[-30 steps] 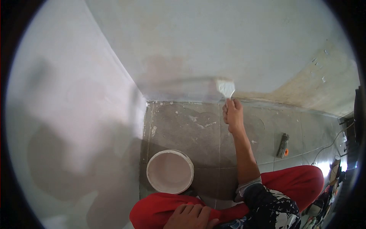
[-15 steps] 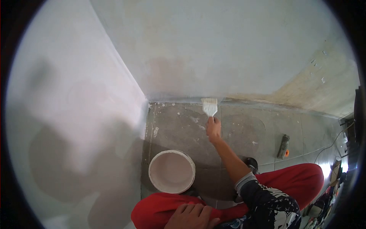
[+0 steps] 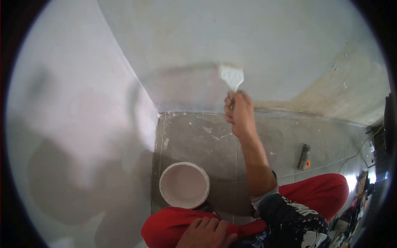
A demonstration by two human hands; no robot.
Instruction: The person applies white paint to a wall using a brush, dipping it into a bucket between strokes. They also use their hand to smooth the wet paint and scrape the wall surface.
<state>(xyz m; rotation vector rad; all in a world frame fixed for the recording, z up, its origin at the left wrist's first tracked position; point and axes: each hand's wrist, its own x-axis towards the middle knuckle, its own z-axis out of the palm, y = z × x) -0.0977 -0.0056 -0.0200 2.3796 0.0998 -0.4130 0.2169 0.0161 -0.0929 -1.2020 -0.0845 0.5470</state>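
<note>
My right hand (image 3: 239, 110) is closed around the handle of a wide paintbrush (image 3: 232, 76) coated in white. The brush's bristles point up against the wall (image 3: 190, 87) in front, above the floor line. On my red-trousered left leg (image 3: 173, 223) rests my left hand (image 3: 205, 232), lying flat with nothing visible in it. A round bucket (image 3: 184, 185) with a white rim stands on the floor just beyond that knee, its inside pale pinkish.
Grey floor tiles (image 3: 198, 140) carry white splashes. A dark-handled tool with an orange part (image 3: 304, 157) lies on the floor to the right. The white side wall (image 3: 82, 124) meets the front wall at the left. A cable (image 3: 355, 159) and cluttered items (image 3: 351, 219) are at the far right.
My right hand has lifted the paintbrush from the base of the wall to higher up on it. My left hand has stayed on the leg.
</note>
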